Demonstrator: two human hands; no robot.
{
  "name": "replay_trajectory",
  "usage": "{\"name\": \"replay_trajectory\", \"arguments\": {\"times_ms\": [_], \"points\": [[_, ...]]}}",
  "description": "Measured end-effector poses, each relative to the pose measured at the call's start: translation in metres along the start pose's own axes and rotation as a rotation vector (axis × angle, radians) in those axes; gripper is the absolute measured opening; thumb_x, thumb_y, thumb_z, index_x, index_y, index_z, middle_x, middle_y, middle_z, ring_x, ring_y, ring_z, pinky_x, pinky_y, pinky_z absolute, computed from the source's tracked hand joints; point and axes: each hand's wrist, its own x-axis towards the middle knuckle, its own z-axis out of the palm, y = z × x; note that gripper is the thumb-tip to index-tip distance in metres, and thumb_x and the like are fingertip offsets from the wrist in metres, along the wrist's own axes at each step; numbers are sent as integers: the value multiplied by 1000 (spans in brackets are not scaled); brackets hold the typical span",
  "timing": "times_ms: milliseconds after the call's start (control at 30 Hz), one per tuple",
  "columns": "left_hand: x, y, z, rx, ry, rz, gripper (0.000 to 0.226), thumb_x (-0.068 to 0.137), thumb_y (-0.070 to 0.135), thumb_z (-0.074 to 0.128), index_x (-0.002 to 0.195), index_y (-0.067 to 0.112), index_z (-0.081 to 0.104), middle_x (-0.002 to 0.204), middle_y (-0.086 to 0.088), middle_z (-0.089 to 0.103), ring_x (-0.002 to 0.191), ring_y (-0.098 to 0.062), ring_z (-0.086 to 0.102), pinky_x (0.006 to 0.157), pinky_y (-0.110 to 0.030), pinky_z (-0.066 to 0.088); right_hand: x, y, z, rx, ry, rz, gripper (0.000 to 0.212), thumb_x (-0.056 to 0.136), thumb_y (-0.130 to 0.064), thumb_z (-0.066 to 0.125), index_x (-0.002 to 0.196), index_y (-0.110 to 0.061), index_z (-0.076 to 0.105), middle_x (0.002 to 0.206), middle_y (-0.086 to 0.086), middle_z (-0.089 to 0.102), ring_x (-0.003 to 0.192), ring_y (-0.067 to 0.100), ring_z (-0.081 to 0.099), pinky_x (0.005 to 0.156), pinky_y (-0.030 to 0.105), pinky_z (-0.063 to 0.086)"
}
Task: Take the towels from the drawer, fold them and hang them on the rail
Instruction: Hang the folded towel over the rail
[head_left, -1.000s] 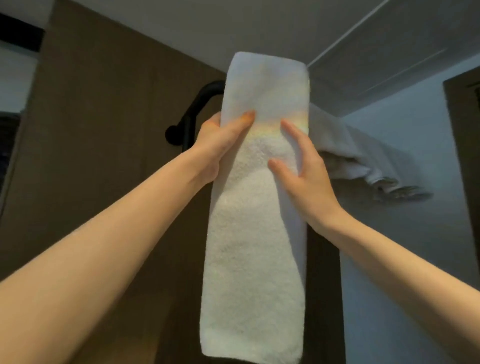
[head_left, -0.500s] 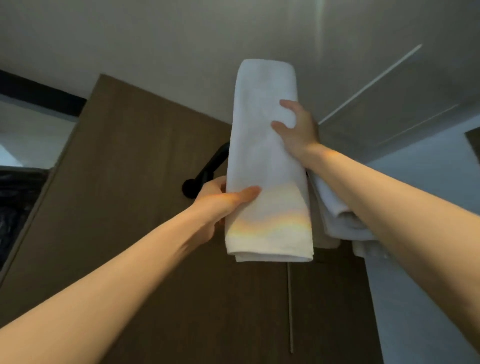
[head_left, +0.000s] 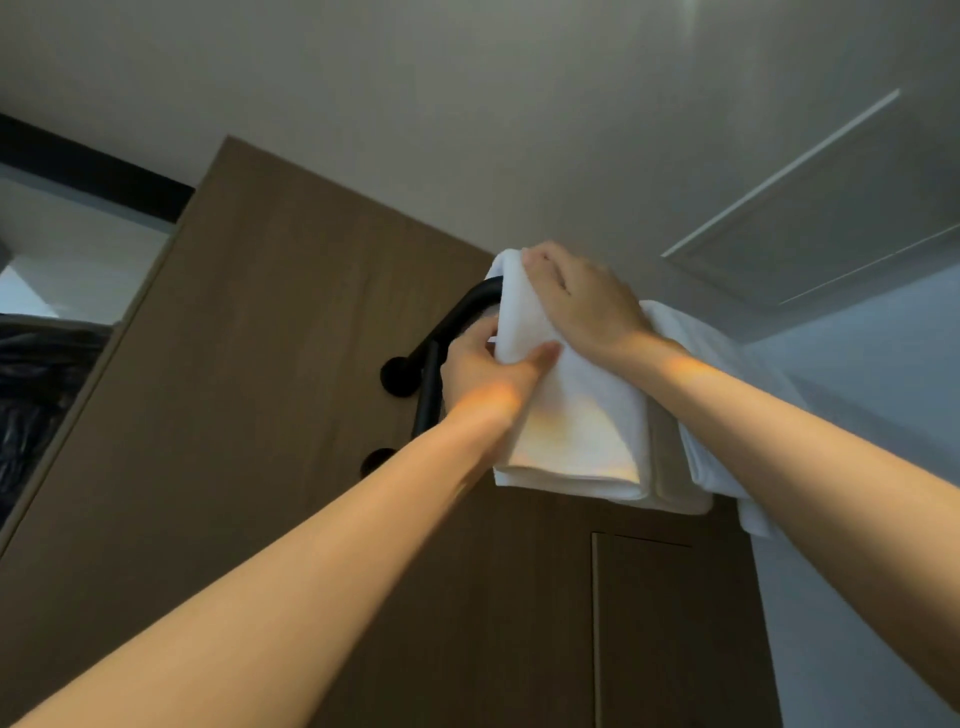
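Left hand: raised, closed on the near left edge of the folded towel, thumb laid across the front face, fingers tucked behind the cloth.

Right hand: directly above and to the right of the left hand, palm down on the upper part of the same towel, fingers bent over the crest of the fold. Fingertips are hidden on the far side.

The folded towel is white, draped over the black rail and hanging below both hands with its lower edge level.

The rail's curved end shows just left of the left hand and is fixed to a wooden panel.

Other towels, also white, hang on the rail just right of the right wrist, touching the held towel.

A ceiling hatch lies well above and right of the right hand.
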Motion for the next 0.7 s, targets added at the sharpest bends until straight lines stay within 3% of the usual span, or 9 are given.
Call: {"name": "replay_trajectory", "arguments": {"times_ms": [67,133,233,300,400,467,567,700], "points": [[-1,-6,3,1,-2,15,32,81,37,74,105,21,60,98,2,67,90,-17,64,83,-38,56,-3,-3,-1,-25,-53,7,43,95,-63,32,114,-33,56,115,-3,64,106,27,56,91,42,42],[-6,-11,6,6,-15,37,27,86,38,68,106,25,57,103,4,65,94,-17,62,83,-35,54,2,-5,-2,-27,-88,18,51,86,-75,34,111,-37,57,111,-8,65,101,22,56,84,39,42],[-15,-24,13,28,-75,16,39,96,47,48,130,29,44,126,6,46,115,-15,46,94,-32,41,9,-6,-3,-32,-81,44,54,80,-81,38,101,-37,60,100,-11,65,93,19,54,79,36,40],[-19,-30,11,-34,-11,-48,38,99,52,34,133,37,42,127,8,29,116,-11,27,92,-29,24,10,-6,-1,-40,-50,53,54,80,-80,40,95,-33,61,92,-12,63,89,19,53,76,35,38],[-10,-37,-10,-142,131,-86,38,100,48,34,136,39,41,130,5,26,121,-10,22,93,-30,20,8,-6,2,-48,-12,61,57,79,-81,42,90,-28,61,87,-11,64,87,20,55,75,35,42],[3,-43,-23,-31,84,-56,52,97,43,47,145,32,30,146,2,25,137,-17,22,104,-32,25,8,-7,3,-43,-17,60,61,75,-84,39,89,-29,61,86,-12,65,88,20,58,79,38,48],[18,-48,-31,185,-66,-62,81,86,43,66,150,23,22,156,-1,23,144,-23,18,113,-44,24,9,-6,1,-17,-55,66,59,72,-84,38,92,-34,61,90,-14,65,92,19,59,83,40,48],[23,-47,-24,583,-33,-33,74,81,49,67,144,28,34,153,1,20,140,-26,10,112,-46,14,10,-5,0,-4,-86,72,49,79,-76,43,100,-36,61,99,-13,65,98,18,58,87,40,47]]}}
